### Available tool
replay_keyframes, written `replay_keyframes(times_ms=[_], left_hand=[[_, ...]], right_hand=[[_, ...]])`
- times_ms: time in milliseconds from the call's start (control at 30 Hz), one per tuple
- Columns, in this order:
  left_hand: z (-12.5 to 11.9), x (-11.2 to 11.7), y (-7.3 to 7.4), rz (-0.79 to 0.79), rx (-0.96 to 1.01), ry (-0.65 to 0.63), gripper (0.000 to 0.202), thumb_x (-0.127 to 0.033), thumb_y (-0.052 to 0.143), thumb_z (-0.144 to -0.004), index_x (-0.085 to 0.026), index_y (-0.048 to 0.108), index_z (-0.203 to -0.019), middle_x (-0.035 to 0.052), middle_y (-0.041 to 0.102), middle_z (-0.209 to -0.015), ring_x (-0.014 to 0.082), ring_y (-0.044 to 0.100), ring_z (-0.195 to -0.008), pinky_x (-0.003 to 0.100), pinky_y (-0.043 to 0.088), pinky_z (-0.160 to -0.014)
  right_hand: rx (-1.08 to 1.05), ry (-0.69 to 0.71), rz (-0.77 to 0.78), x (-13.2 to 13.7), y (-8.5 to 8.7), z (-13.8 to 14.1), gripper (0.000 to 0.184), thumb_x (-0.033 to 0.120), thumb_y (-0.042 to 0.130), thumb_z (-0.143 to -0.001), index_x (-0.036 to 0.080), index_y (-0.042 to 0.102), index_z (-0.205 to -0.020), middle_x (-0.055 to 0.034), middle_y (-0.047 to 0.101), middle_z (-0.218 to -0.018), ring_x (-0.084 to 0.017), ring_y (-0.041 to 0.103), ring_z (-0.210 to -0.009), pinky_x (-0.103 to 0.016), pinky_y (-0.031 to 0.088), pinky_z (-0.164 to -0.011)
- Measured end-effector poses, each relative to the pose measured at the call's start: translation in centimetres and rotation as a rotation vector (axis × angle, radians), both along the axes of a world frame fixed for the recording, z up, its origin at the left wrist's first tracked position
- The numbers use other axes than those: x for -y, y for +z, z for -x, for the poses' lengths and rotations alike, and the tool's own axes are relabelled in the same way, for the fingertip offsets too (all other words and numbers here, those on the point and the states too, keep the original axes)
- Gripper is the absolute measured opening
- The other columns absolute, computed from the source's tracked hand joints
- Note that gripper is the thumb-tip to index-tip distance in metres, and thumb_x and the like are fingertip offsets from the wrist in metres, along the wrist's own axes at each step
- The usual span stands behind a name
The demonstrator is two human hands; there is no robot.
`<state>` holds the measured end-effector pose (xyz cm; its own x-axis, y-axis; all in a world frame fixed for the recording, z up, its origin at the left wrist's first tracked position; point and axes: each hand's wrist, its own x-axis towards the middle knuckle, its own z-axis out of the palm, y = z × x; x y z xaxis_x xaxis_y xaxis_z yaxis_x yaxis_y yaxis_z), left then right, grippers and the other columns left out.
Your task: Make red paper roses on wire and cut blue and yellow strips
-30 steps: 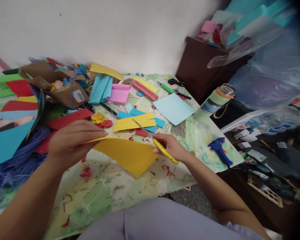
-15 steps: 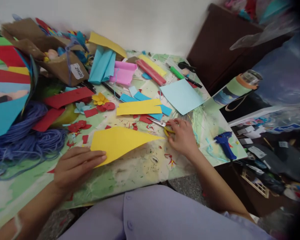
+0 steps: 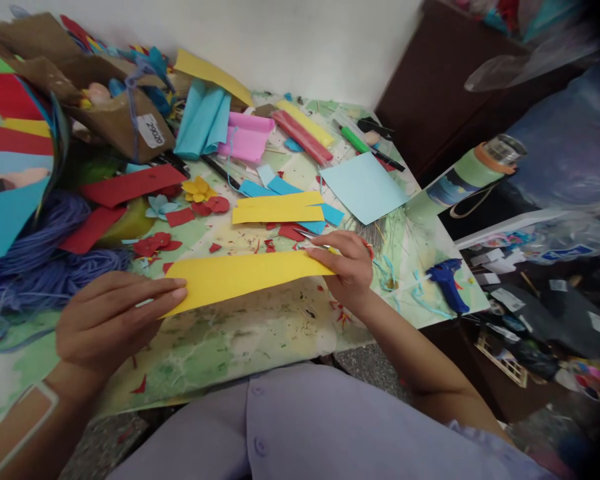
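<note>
A sheet of yellow paper [image 3: 245,277] stretches between my two hands, just above the table's front part. My left hand [image 3: 113,313] pinches its left end between thumb and fingers. At the right end, my right hand [image 3: 347,267] grips the paper's corner. Scissors [image 3: 307,234] lie beneath and behind my right hand; their blade tips show, while the handles are mostly hidden by the fingers. Behind the sheet rest two yellow paper strips [image 3: 277,208] on blue strips [image 3: 333,215]. A light blue paper square [image 3: 364,187] lies farther right.
Purple yarn [image 3: 55,233] and red paper strips [image 3: 133,185] crowd the left, near a brown paper bag [image 3: 115,123]. A blue glue gun [image 3: 449,283] lies by the right edge, with a bottle [image 3: 473,173] beyond. Paper flowers [image 3: 199,189] and red scraps dot the table.
My right hand has left the scissors and taken hold of the yellow paper's right end. The paper is now lifted and pulled straighter; my left hand has shifted left with it.
</note>
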<state>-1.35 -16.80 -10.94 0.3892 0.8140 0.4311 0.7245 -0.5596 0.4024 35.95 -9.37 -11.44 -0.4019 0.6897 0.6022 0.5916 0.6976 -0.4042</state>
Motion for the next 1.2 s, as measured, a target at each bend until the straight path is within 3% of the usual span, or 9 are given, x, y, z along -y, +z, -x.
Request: replay_keyframes(times_ms=[100,267,367,567,667,833,933,1033,1200], left_hand=[[-0.2,0.3,0.1,-0.174,-0.002,-0.026,0.051,-0.023,0.055,-0.090,-0.052,0.054,-0.132,-0.0054,0.073,-0.111,0.0196,0.067,-0.091,0.041,0.055,-0.082],[-0.2,0.6,-3.8,0.057,-0.090,-0.168,0.035,-0.016,0.053,-0.090,-0.037,0.069,-0.113,-0.0014,0.077,-0.105,0.0181,0.070,-0.095,0.036,0.054,-0.089],[-0.4,0.6,-5.6,0.086,-0.176,-0.250,0.028,-0.020,0.054,-0.089,-0.034,0.073,-0.103,-0.0012,0.077,-0.102,0.0163,0.071,-0.089,0.028,0.055,-0.082],[-1.2,0.5,-5.2,0.156,-0.145,-0.220,0.020,-0.028,0.056,-0.089,-0.029,0.074,-0.097,0.0019,0.077,-0.098,0.0171,0.070,-0.089,0.031,0.053,-0.088],[-1.9,0.2,-4.1,0.295,-0.076,-0.121,0.020,-0.034,0.055,-0.091,-0.026,0.073,-0.094,0.0019,0.076,-0.095,0.0173,0.069,-0.090,0.030,0.053,-0.087],[-3.9,-0.4,-2.5,0.533,-0.035,0.188,0.029,-0.043,0.051,-0.092,-0.022,0.068,-0.083,0.0012,0.073,-0.083,0.0173,0.066,-0.079,0.029,0.051,-0.079],[-4.9,-0.6,-2.2,0.555,-0.063,0.360,0.034,-0.048,0.048,-0.092,-0.021,0.066,-0.082,0.0017,0.071,-0.078,0.0185,0.064,-0.073,0.029,0.048,-0.068],[-5.2,-0.5,-2.4,0.550,-0.095,0.441,0.037,-0.051,0.047,-0.092,-0.020,0.067,-0.087,0.0029,0.071,-0.081,0.0198,0.064,-0.075,0.030,0.047,-0.067],[-5.3,-0.1,-2.9,0.495,-0.165,0.461,0.034,-0.050,0.048,-0.092,-0.021,0.067,-0.093,0.0019,0.071,-0.079,0.0196,0.064,-0.069,0.031,0.047,-0.062]], right_hand=[[0.190,-0.005,-0.051,0.1,-0.8,-0.9,0.026,0.027,0.048,-0.098,0.032,0.072,-0.108,-0.0060,0.071,-0.111,-0.023,0.059,-0.105,-0.043,0.042,-0.092],[0.417,0.241,-0.017,1.1,-3.6,-1.9,0.026,0.019,0.046,-0.099,0.026,0.070,-0.104,-0.0053,0.073,-0.107,-0.019,0.060,-0.100,-0.037,0.044,-0.084],[0.434,0.329,0.044,1.7,-4.2,-1.8,0.025,0.015,0.047,-0.095,0.021,0.069,-0.106,-0.0085,0.072,-0.106,-0.021,0.061,-0.099,-0.037,0.044,-0.082],[0.291,0.365,0.177,2.2,-4.0,-1.1,0.025,0.038,0.060,-0.091,0.017,0.070,-0.101,-0.0114,0.073,-0.100,-0.024,0.064,-0.096,-0.039,0.044,-0.084],[0.169,0.306,0.364,2.4,-4.2,-0.5,0.027,0.039,0.055,-0.096,0.019,0.071,-0.088,-0.0084,0.073,-0.087,-0.020,0.064,-0.085,-0.034,0.044,-0.080],[0.115,0.056,0.609,1.7,-3.7,1.0,0.042,0.041,0.050,-0.098,0.018,0.062,-0.065,-0.0033,0.061,-0.064,-0.015,0.054,-0.064,-0.028,0.037,-0.064],[0.195,-0.093,0.628,1.1,-3.3,1.9,0.045,0.044,0.051,-0.097,0.018,0.056,-0.061,-0.0018,0.056,-0.060,-0.014,0.049,-0.060,-0.027,0.030,-0.060],[0.253,-0.191,0.615,0.8,-3.3,2.4,0.043,0.048,0.053,-0.095,0.018,0.056,-0.064,-0.0022,0.058,-0.062,-0.014,0.049,-0.061,-0.027,0.026,-0.060],[0.323,-0.178,0.548,1.0,-3.5,2.6,0.043,0.047,0.051,-0.097,0.018,0.056,-0.065,-0.0031,0.060,-0.064,-0.016,0.051,-0.064,-0.028,0.026,-0.061]])
